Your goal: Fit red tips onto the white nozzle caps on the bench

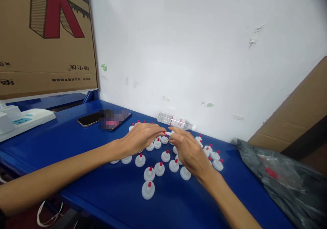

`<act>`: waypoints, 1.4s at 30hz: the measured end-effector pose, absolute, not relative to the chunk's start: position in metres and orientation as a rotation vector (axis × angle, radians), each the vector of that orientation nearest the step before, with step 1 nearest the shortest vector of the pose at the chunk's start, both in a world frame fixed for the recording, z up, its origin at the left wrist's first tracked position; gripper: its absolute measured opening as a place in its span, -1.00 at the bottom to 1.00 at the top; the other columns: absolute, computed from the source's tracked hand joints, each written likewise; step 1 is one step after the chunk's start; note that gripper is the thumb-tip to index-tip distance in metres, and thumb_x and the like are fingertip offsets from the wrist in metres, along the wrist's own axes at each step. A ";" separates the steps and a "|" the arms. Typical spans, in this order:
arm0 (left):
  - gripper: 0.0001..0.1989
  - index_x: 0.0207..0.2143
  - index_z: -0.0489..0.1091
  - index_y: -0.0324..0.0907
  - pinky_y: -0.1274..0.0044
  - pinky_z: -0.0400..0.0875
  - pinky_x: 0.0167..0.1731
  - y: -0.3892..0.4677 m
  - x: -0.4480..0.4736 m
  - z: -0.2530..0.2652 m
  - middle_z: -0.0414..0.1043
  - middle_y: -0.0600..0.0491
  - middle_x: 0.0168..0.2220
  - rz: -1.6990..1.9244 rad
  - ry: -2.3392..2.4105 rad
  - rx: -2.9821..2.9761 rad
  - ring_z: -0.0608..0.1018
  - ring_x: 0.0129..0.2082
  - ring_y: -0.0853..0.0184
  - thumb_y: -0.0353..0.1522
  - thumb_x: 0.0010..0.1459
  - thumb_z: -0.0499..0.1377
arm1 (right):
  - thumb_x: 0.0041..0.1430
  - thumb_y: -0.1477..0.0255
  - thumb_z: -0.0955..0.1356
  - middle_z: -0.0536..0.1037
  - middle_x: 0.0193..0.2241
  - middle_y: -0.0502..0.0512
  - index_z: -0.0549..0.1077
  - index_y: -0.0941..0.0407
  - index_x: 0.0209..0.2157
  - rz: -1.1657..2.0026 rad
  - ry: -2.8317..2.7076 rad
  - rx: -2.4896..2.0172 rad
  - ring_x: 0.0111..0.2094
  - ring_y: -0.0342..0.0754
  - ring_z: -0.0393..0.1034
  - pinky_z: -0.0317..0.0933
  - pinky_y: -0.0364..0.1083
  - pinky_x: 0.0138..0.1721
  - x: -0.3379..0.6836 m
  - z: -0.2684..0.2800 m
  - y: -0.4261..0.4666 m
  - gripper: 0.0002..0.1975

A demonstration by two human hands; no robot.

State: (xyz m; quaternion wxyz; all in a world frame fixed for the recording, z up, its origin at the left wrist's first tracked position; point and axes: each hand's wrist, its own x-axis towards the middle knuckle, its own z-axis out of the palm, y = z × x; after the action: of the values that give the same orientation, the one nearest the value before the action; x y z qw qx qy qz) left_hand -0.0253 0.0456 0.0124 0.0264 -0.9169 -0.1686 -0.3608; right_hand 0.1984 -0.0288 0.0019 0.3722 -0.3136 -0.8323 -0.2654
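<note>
Above the middle of the blue table, my two hands meet fingertip to fingertip. The fingers of my left hand (141,137) are closed at a small red tip (165,132). My right hand (189,150) pinches the white nozzle cap (168,133) that this red tip meets; its base is mostly hidden by my fingers. Around and below my hands stand several round white caps with red tips, such as one cap (148,190) near the front. Another white cap (185,173), beside my right wrist, shows no red tip from here.
A clear plastic bottle (176,120) lies against the wall behind my hands. Two phones (88,119) lie at the left, near a white power strip (35,118). A grey plastic bag (288,178) with red bits covers the right edge. A cardboard box (46,51) stands back left.
</note>
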 end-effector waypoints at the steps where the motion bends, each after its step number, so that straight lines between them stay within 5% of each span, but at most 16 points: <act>1: -0.69 -0.02 0.52 -0.24 0.52 0.44 -0.38 0.045 -0.025 0.013 0.63 -0.08 -0.22 -1.101 -0.519 -2.831 0.64 -0.30 0.27 -0.35 0.50 -0.01 | 0.37 0.71 0.25 0.58 0.06 0.36 0.32 0.11 0.02 -0.676 -2.129 -0.804 0.14 0.10 0.49 0.49 0.12 0.04 0.197 0.002 -0.030 -0.71; 8: -0.72 -0.22 0.46 -0.23 0.56 0.36 -0.42 0.038 -0.026 0.021 0.53 0.04 -0.39 -1.082 -0.483 -2.930 0.53 -0.45 0.38 -0.44 0.45 -0.04 | 0.36 0.71 0.21 0.61 0.02 0.37 0.36 0.12 -0.02 -0.789 -2.138 -0.757 0.13 0.11 0.51 0.49 0.10 0.05 0.188 0.006 -0.037 -0.72; 15: -0.75 -0.06 0.50 -0.24 0.53 0.37 -0.40 0.034 -0.025 0.020 0.57 -0.01 -0.32 -1.262 -0.383 -2.843 0.57 -0.37 0.35 -0.39 0.46 0.02 | 0.35 0.70 0.28 0.57 0.10 0.43 0.35 0.15 0.04 -0.757 -2.166 -0.758 0.15 0.11 0.51 0.49 0.08 0.05 0.192 0.002 -0.031 -0.70; 21: -0.79 -0.21 0.50 -0.24 0.50 0.32 -0.42 0.028 -0.024 0.022 0.48 0.04 -0.41 -1.139 -0.347 -2.831 0.45 -0.42 0.36 -0.38 0.42 0.07 | 0.36 0.60 0.32 0.64 0.02 0.36 0.33 0.18 0.09 -0.821 -2.178 -0.656 0.07 0.08 0.57 0.47 0.08 0.05 0.197 0.008 -0.029 -0.70; 26: -0.84 -0.25 0.51 -0.18 0.49 0.28 -0.40 0.031 -0.025 0.022 0.48 -0.02 -0.24 -0.786 -0.428 -2.961 0.42 -0.21 0.24 -0.36 0.37 0.15 | 0.38 0.63 0.25 0.64 0.03 0.27 0.26 0.13 0.21 -0.851 -2.070 -0.897 -0.05 0.04 0.60 0.41 0.12 0.09 0.225 0.012 -0.022 -0.59; 31: -0.87 -0.33 0.50 -0.19 0.49 0.34 -0.33 0.030 -0.027 0.021 0.45 -0.04 -0.18 -0.671 -0.471 -2.960 0.41 -0.17 0.22 -0.38 0.31 0.23 | 0.41 0.56 0.24 0.63 0.04 0.21 0.32 0.12 0.15 -0.806 -2.085 -1.100 -0.13 0.04 0.59 0.28 0.17 0.18 0.245 0.006 -0.016 -0.68; 35: -0.87 -0.34 0.52 -0.20 0.42 0.43 -0.18 0.032 -0.027 0.018 0.47 -0.04 -0.20 -0.626 -0.427 -2.955 0.43 -0.21 0.25 -0.39 0.30 0.24 | 0.43 0.53 0.17 0.67 -0.16 0.14 0.40 0.09 0.08 -0.692 -2.038 -1.216 -0.21 0.03 0.57 0.27 0.16 0.20 0.252 0.008 -0.015 -0.70; 42: -0.83 -0.20 0.56 -0.21 0.39 0.44 -0.16 0.033 -0.025 0.017 0.52 -0.06 -0.15 -0.657 -0.418 -2.951 0.44 -0.14 0.20 -0.37 0.38 0.16 | 0.46 0.26 0.11 0.65 -0.09 0.20 0.49 0.07 0.03 -0.356 -1.732 -1.628 -0.02 0.21 0.50 0.25 0.24 0.12 0.286 0.012 -0.010 -0.59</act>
State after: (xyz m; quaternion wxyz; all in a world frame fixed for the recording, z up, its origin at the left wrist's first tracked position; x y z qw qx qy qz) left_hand -0.0255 0.0334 0.0171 0.0445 -0.9659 -0.1370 -0.2150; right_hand 0.2858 -0.0102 0.0118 0.3609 -0.6317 -0.6720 -0.1380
